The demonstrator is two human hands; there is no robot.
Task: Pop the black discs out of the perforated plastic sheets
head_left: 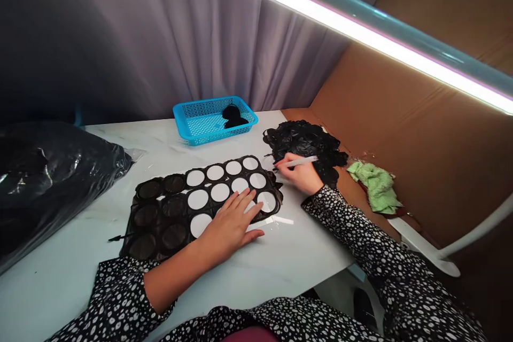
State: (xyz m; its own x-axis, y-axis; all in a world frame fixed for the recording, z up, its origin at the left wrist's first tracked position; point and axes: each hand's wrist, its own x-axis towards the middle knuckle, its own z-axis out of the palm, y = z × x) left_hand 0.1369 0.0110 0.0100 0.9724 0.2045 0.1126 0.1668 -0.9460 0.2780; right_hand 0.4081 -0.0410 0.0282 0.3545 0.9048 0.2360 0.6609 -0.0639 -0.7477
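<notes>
The white table (276, 262) is carrying everything before you, and a bulging black bag (48, 187) is sitting at its left. Your black sheet with rows of circles (174, 206) is lying flat in front of you, probably so both hands can reach it. A heap of black pieces (304, 141) is spreading beyond its right end, while the blue basket (182, 120) is standing behind. Your left hand (236, 219) is spreading over the sheet, fingers apart and gripping nothing, apparently to steady it. A green cloth (377, 187) is lying off right. Your right hand (300, 173) is pinching a white pen-like tool (301, 161) beside the sheet's right edge, seemingly for fine control; its tip is too small to make out.
</notes>
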